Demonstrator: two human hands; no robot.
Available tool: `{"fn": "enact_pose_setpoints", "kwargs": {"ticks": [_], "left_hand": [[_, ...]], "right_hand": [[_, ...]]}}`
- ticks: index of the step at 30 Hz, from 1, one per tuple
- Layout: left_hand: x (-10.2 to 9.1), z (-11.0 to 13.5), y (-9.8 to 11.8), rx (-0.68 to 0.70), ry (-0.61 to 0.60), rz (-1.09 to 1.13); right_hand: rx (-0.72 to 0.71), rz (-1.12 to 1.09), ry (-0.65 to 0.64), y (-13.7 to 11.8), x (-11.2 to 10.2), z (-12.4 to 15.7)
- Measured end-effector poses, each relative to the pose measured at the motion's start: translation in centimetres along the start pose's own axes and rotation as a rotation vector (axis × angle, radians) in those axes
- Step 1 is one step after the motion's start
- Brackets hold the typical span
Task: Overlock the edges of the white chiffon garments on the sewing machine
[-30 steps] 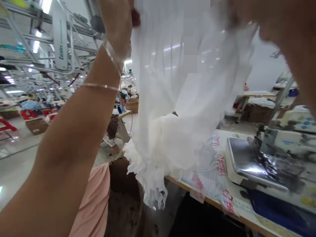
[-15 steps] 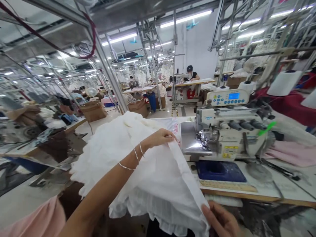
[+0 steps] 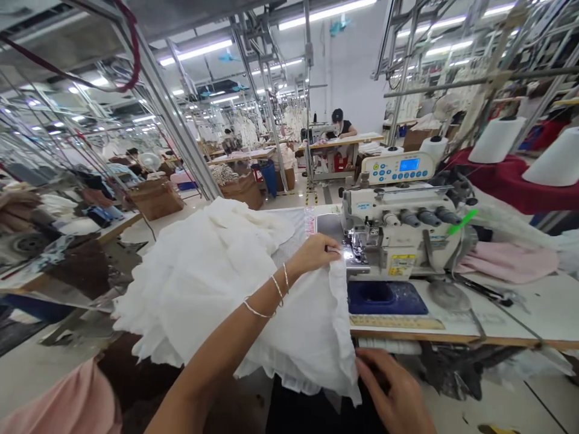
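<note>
The left hand (image 3: 314, 254) is pinching the edge of a white ruffled garment (image 3: 203, 283) just beside the presser foot (image 3: 357, 244) of an overlock machine (image 3: 398, 223). The right hand (image 3: 389, 392) is grasping the hanging edge below the table's front edge (image 3: 452, 339), while the garment's bulk is billowing left toward the open floor (image 3: 27, 367).

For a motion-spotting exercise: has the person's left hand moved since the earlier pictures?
Yes, the left hand has shifted closer to the overlock machine's presser foot.

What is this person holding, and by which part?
Their bare left hand and right hand hold a soft white ruffled cloth by one long edge, the left hand's end beside the white overlock sewing machine.
</note>
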State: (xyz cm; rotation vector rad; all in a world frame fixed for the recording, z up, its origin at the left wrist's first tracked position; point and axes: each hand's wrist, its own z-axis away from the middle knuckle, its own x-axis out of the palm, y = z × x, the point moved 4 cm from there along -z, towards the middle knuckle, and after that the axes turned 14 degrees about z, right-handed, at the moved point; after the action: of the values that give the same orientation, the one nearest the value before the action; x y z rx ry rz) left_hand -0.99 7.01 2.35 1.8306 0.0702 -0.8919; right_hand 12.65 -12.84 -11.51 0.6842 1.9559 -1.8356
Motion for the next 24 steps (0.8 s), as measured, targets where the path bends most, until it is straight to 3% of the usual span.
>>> {"fn": "enact_pose_setpoints", "kwargs": {"ticks": [4, 9, 12, 17, 20, 24], "left_hand": [[0.2, 0.6, 1.6, 0.001, 0.133, -0.187], [2.0, 2.5, 3.5, -0.083, 0.351, -0.41], [3.4, 3.5, 3.9, -0.164, 0.47, -0.516], [4.3, 3.7, 3.6, -0.17, 0.634, -0.6], [5.0, 3.5, 3.2, -0.074, 0.693, -0.548], [6.8, 3.8, 3.3, 0.155, 0.725, -0.483]], "right_hand": [[0.066, -0.045, 0.083, -0.8, -1.9, -4.4], [-0.042, -0.238, -0.076, -2.5, 0.5, -8.5], [-0.093, -0.31, -0.139, -3.2, 2.2, -8.5], [-0.035, -0.342, -0.104, -2.7, 3.0, -7.0], [0.004, -0.361, -0.076, -1.8, 2.9, -6.5], [0.072, -0.355, 0.006, 0.0, 2.6, -5.5]]}}
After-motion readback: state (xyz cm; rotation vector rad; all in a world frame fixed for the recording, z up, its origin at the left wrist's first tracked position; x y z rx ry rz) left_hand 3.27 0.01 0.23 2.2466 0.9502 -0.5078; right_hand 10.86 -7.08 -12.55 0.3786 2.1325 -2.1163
